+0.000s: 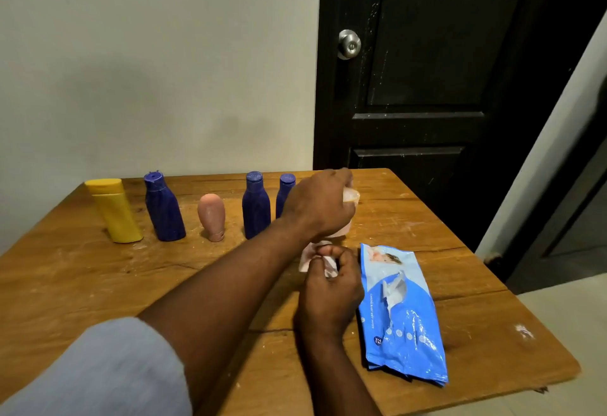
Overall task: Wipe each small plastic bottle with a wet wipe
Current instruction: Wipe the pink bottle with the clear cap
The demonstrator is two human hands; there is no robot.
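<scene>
A row of small plastic bottles stands along the far side of the wooden table (98,284): a yellow bottle (115,212), a dark blue bottle (164,208), a pink bottle (212,217) standing on its cap, and two more dark blue bottles (256,207) (285,194). My left hand (317,205) grips a pale pink bottle (349,199) at the right end of the row; most of that bottle is hidden behind the hand. Just in front of it, my right hand (328,290) pinches a crumpled white wet wipe (312,256).
A blue pack of wet wipes (400,313) lies flat on the table to the right of my right hand, its flap torn open. A dark door (427,87) stands behind the table's far right corner. The table's right edge is close to the pack.
</scene>
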